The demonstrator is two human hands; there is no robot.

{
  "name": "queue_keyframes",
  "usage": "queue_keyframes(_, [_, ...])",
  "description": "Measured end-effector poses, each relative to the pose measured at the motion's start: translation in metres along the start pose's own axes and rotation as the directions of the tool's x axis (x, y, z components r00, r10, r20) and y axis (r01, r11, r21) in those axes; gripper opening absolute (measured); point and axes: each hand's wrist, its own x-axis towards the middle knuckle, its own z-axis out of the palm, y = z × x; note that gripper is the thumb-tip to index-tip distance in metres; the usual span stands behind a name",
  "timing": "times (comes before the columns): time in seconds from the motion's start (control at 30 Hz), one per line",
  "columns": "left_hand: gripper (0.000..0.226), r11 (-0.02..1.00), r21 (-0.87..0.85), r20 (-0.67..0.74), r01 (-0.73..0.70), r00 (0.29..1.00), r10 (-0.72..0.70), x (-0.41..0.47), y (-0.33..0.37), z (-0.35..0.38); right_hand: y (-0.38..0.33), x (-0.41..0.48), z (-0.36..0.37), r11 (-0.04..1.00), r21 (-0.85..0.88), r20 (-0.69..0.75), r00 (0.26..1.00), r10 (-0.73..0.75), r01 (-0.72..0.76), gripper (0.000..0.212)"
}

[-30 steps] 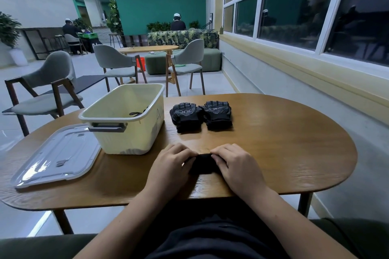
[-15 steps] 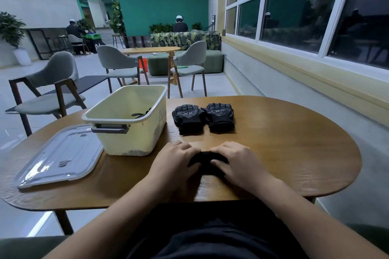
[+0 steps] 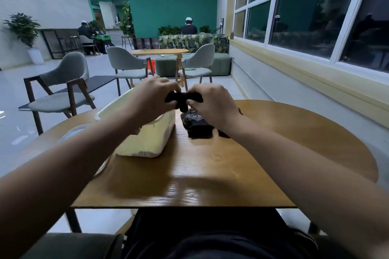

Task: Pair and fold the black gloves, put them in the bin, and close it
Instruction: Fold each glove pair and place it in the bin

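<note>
Left hand and right hand close together, both pinching folded glove bundle in mid-air near right rim of bin. Probably soft, light, springy; best gripped across fold. Other gloves on bench.

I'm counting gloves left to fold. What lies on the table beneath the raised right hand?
One black padded glove with white lettering lies on the round wooden table. The right hand, gripping a folded black bundle, covers what lies beside it; only dark edges show.

Wooden table; cream bin; black gloves
</note>
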Motion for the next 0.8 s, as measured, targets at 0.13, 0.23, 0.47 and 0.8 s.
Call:
queue_keyframes(0.13, [0.028,0.997,0.026,0.037,0.067,0.997,-0.068,0.006,-0.041,-0.004,-0.014,0.045,0.028,0.999,0.003,0.048,0.998,0.037,-0.037,0.021])
queue_keyframes(0.23, [0.029,0.992,0.063,0.070,0.111,0.991,-0.115,0.009,-0.069,0.000,-0.021,0.072,0.049,0.995,0.027,0.116,0.989,0.089,-0.093,0.021])
queue_keyframes(0.47, [0.031,0.965,0.171,0.109,0.198,0.970,-0.219,0.019,-0.109,0.021,-0.022,0.114,0.084,0.980,0.024,0.203,0.961,0.189,-0.198,0.022])
queue_keyframes(0.8, [0.049,0.947,0.125,0.249,0.296,0.915,-0.319,0.029,-0.110,0.033,0.002,0.126,0.085,0.982,-0.042,0.259,0.947,0.190,-0.185,0.024])
